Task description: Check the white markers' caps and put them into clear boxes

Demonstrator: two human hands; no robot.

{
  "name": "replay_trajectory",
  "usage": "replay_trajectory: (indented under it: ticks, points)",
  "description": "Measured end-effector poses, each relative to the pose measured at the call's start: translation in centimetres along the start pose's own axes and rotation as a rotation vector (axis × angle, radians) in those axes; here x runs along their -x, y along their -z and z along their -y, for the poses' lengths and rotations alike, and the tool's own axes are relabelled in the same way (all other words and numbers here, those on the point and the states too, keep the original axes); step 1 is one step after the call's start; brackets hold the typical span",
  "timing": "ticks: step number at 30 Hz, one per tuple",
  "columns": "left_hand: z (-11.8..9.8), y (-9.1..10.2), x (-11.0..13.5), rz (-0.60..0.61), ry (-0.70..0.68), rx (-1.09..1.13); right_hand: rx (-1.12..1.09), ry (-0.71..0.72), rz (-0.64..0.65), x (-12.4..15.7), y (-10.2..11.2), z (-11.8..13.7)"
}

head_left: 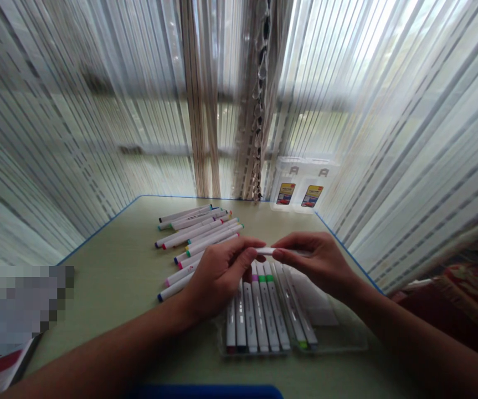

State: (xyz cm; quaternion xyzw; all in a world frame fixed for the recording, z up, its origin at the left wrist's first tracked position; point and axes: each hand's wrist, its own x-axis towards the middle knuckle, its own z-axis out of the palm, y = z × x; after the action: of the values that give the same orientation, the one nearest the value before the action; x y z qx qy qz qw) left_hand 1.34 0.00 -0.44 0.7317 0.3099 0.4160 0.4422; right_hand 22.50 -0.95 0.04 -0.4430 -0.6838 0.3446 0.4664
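Nearest on the green table [109,266]: clear case [347,341], marker row [259,316] lying inside. Just above it, left hand [222,274] and right hand [322,263] each pinch one end of a white marker [266,251], fingertips closed, marker level. Risk: a hard tug could slip the pinch and drop it onto the row. Beyond, loose markers [199,233] lie side by side; a forearm brush could roll them.

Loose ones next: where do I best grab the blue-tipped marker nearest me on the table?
Probably the left end of the blue-tipped marker, from above, fingers across the barrel. That end lies on the table with a gap to the purple-tipped marker behind; its other end runs under the left hand pinching a white marker.
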Motion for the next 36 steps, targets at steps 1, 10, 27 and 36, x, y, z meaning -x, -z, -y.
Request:
replay_trajectory:
  ticks: [1,10,27,36]
  points:
    - [0.1,0.0,0.0,-0.015,0.008,0.026,-0.021,-0.020,-0.010,0.0,0.0,0.0]
    - [0.5,0.3,-0.6,-0.158,0.035,0.171,-0.244,-0.095,-0.031,0.0,0.2,-0.6]
    - [1.2,0.8,-1.3,-0.274,0.107,0.362,-0.409,-0.013,-0.004,-0.2,0.0,-1.3]
    - [1.0,0.2,-0.9,-0.145,0.051,0.378,-0.530,-0.137,-0.155,-1.3,0.5,-1.8]
